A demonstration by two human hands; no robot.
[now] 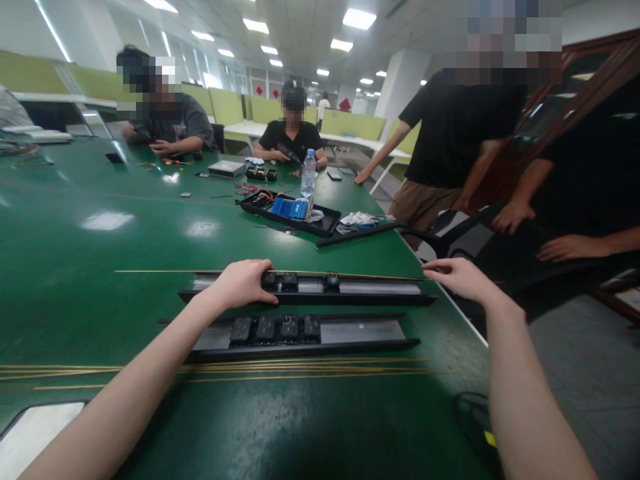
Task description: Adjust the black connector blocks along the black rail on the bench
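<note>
My left hand (245, 283) is closed across the far black channel (380, 300), thumb on the near edge and fingers over the far edge. Inside this channel sit black square blocks (289, 282), one partly behind my fingers. A thin brass rod (150, 271) lies along the channel's far edge and reaches well past its left end. At the rod's right end, my right hand (460, 277) has its fingers pinched together on it near the table edge. Closer to me lies a second black channel (360, 347) holding several black blocks (266, 328) side by side.
Several loose brass rods (310, 370) lie in front of the near channel. Farther back are a black tray (327, 225) with a blue pack, a water bottle (309, 175) and gloves (357, 222). A black cable (470, 407) is at lower right. Other people surround the table.
</note>
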